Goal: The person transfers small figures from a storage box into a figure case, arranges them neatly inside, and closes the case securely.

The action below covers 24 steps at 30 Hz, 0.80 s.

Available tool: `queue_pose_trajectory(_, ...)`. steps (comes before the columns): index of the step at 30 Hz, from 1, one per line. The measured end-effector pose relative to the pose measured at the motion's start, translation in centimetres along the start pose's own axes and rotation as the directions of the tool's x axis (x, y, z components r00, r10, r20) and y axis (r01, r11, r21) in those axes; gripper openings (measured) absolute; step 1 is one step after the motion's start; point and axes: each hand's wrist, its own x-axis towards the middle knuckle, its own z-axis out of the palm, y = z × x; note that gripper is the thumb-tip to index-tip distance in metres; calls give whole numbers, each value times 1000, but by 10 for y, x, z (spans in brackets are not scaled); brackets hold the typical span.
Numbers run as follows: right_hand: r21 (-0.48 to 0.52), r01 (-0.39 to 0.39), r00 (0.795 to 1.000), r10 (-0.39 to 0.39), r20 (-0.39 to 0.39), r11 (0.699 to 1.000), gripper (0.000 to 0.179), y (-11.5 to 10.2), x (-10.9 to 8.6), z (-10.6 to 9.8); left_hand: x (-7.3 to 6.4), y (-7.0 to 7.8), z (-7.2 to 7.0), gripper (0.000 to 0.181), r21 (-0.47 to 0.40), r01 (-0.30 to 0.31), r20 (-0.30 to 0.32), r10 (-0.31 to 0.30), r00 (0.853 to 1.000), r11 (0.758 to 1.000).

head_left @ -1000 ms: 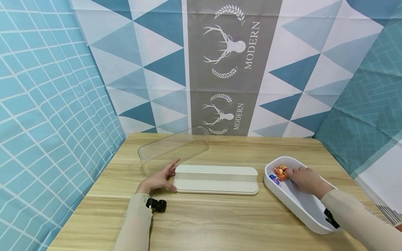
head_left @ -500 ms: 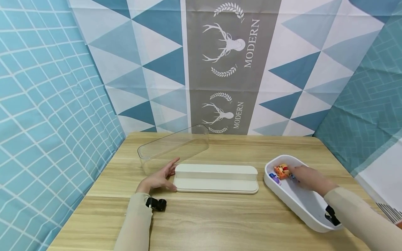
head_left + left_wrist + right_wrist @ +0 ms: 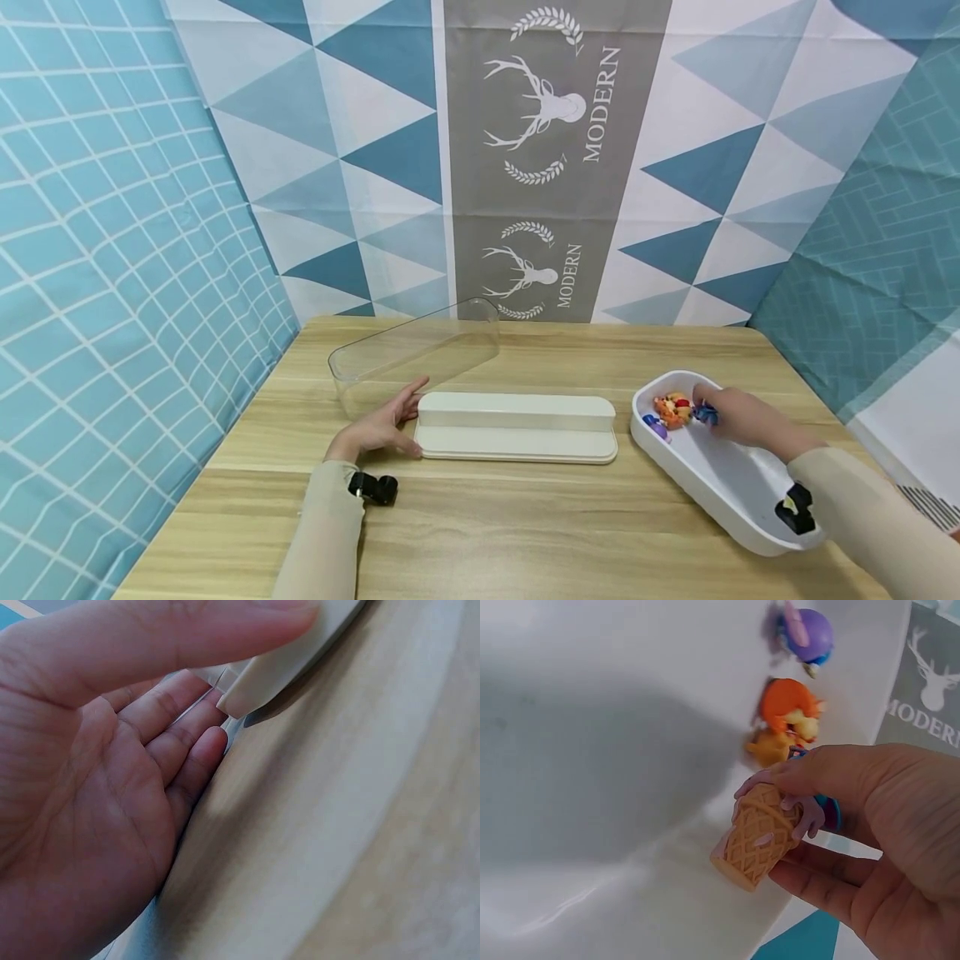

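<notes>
In the head view my left hand (image 3: 378,427) rests at the left end of a cream stepped base (image 3: 517,442). Its thumb (image 3: 247,630) touches the front corner; the other fingers lie relaxed behind that end. My right hand (image 3: 742,421) pinches a small toy figurine (image 3: 761,836) with a waffle-cone bottom and pinkish limbs, over a white tray (image 3: 701,492). The figurine's upper part is hidden by the thumb. Beside it in the tray lie an orange-haired figurine (image 3: 789,709) and a purple-and-blue figurine (image 3: 810,636).
Behind the left hand a clear, long cover (image 3: 420,350) stands slantwise on the wooden table (image 3: 487,533). Patterned cloths (image 3: 555,192) hang at the back and sides. The tray's raised rim surrounds the right hand's work.
My right hand has drawn slightly back to the right and now pinches a blue-looking figurine beside the orange one. The left hand and the base stay put.
</notes>
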Motion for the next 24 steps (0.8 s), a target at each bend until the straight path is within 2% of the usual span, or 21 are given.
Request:
queue_pose_trajectory(4, 13, 41, 999, -41, -31, 999, 32, 1, 1, -6, 0, 0, 0, 124, 17, 6, -8, -6, 1000, 1000)
queue_pose_trajectory(7, 31, 42, 998, -41, -45, 999, 32, 1, 1, -10, 0, -1, 0, 124, 26, 14, -15, -13, 1000, 1000)
queue_pose_trajectory(16, 178, -62, 998, 65, -13, 982, 33, 4, 2, -15, 0, 0, 1, 123, 29, 13, -11, -12, 1000, 999)
queue_pose_trajectory(24, 286, -78, 994, 97, -52, 955, 34, 7, 4, -18, 0, 2, 1, 124, 1, 3, -2, -3, 1000, 1000)
